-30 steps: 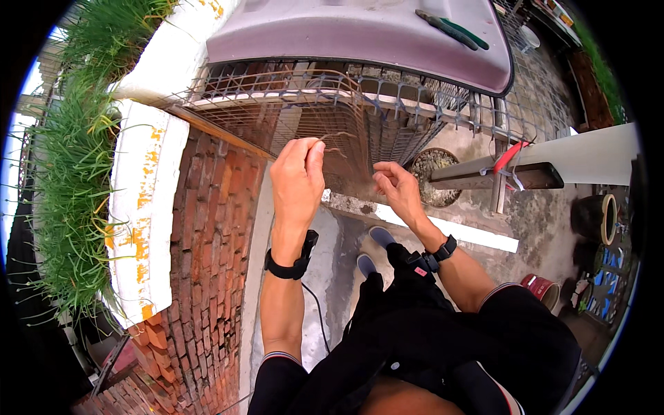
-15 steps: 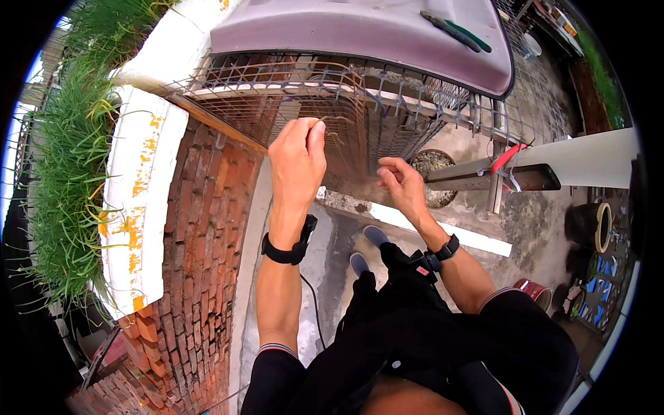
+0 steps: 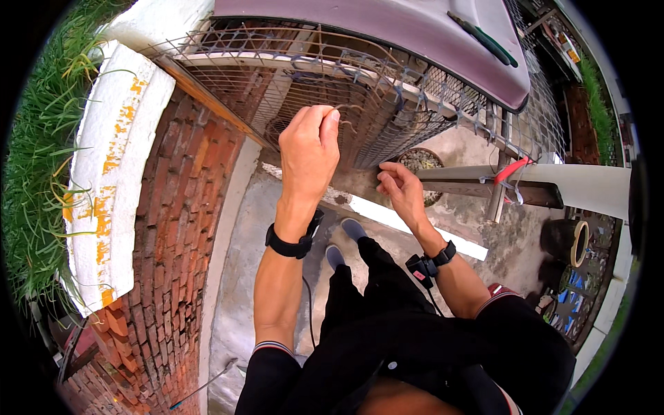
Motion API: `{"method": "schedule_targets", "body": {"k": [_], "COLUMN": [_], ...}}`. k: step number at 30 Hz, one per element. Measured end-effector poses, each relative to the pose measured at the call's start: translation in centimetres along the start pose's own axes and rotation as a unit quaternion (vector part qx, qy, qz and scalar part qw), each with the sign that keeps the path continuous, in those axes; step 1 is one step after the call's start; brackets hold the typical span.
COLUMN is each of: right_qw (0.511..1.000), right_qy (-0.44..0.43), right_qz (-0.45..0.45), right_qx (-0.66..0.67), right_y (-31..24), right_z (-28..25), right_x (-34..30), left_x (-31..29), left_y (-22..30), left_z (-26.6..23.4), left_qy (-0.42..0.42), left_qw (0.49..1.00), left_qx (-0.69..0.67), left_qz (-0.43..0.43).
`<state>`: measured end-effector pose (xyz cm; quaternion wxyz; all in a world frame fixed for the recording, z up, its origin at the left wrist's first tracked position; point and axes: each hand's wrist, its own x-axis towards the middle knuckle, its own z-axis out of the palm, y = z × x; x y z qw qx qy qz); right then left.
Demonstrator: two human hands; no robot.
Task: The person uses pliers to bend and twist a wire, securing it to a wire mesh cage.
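Note:
My left hand (image 3: 309, 146) is closed in a pinch, thumb against forefinger, in front of a wire mesh cage (image 3: 277, 76). A thin brown bent wire (image 3: 351, 107) sticks out from its fingertips to the right. My right hand (image 3: 403, 194) is lower and to the right, its fingers curled in towards the thumb; whatever lies between them, if anything, is too small to make out. Bluish ties run along the mesh's top edge above both hands. Green-handled pliers (image 3: 484, 40) lie on a mauve moulded panel (image 3: 387, 28) on the cage, away from both hands.
A brick wall (image 3: 166, 228) with a white planter (image 3: 114, 187) of green grass runs along the left. At right a pale beam (image 3: 581, 183) carries a red tie (image 3: 510, 169). Plant pots (image 3: 564, 241) and a white strip (image 3: 415, 232) are on the concrete floor.
The view has shifted, bringing the wall and cage to a different angle. My left hand has moved slightly right, and the wire at its fingertips shows more plainly. My right hand keeps its curled pose.

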<state>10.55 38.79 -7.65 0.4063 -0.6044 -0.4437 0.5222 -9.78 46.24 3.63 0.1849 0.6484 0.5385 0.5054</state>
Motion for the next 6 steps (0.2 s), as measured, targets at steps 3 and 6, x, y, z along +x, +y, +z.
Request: {"method": "schedule_targets", "body": {"k": [3, 6], "right_qw": [1.000, 1.000], "right_qy": [-0.007, -0.012], "right_qz": [-0.006, -0.011], "right_qx": [-0.012, -0.017], "right_y": [-0.5, -0.8], "right_z": [0.8, 1.6], "right_x": [0.6, 1.0], "left_x": [0.2, 0.3], "left_y": [0.0, -0.3], "left_z": [-0.3, -0.4], "left_qy": [0.007, 0.014], "left_qw": [1.000, 1.000], "left_qx": [0.001, 0.003], "left_qz": [0.005, 0.015]}}
